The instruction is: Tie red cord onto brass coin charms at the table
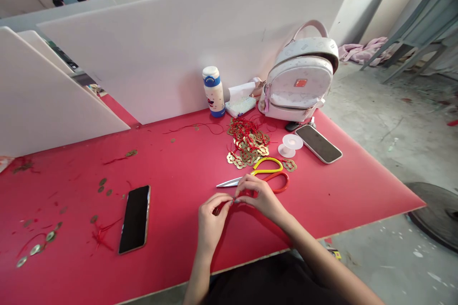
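Hands: left hand (211, 221) and right hand (261, 198) meet fingertip to fingertip near the front middle of the table (171, 162).
Fingers: both sets are narrow, thumb and forefinger pinched on a red cord (240, 201). It is hard to make out against the red top.
Cord: low over the table between the two hands, just in front of the scissors (266, 171).
Scissors: flat, one yellow and one red handle, blades pointing left, just beyond the right hand.
Coins (248, 145): heap of brass pieces tangled in red thread, behind the scissors.
Spool (290, 144): white, right of the heap, beside a dark phone (318, 143).
Backpack (300, 81): white, upright at the back right corner.
Bottle (213, 91): white and blue, upright against the divider.
Second phone (135, 219): face up, well left of the hands.
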A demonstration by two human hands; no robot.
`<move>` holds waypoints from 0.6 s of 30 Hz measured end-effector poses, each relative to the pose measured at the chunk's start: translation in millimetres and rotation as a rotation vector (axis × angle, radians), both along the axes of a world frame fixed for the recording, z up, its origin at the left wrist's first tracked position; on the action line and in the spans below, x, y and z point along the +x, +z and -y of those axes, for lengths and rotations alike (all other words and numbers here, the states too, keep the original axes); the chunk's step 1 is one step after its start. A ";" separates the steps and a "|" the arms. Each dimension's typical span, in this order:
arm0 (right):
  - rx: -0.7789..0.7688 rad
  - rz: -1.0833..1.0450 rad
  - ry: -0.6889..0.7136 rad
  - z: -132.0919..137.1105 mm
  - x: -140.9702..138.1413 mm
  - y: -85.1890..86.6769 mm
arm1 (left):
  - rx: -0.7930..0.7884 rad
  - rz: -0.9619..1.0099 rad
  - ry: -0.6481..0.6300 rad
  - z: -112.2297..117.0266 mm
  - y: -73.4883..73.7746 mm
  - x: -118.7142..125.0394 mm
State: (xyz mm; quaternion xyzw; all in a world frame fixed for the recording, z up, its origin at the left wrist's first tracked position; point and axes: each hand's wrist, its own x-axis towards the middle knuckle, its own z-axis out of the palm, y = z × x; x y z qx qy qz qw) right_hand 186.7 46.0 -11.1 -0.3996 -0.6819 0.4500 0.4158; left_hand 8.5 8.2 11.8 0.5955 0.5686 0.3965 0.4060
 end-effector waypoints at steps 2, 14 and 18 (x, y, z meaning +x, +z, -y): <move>0.006 0.013 0.024 -1.0 1.7 1.9 | -0.014 -0.005 -0.024 -0.2 -0.3 -0.9; -0.406 -0.327 0.108 5.3 -0.5 5.0 | -0.152 0.197 -0.036 -0.7 0.4 4.3; -0.720 -0.588 0.021 17.0 -11.6 0.8 | -0.212 0.244 0.086 -2.0 -3.8 10.7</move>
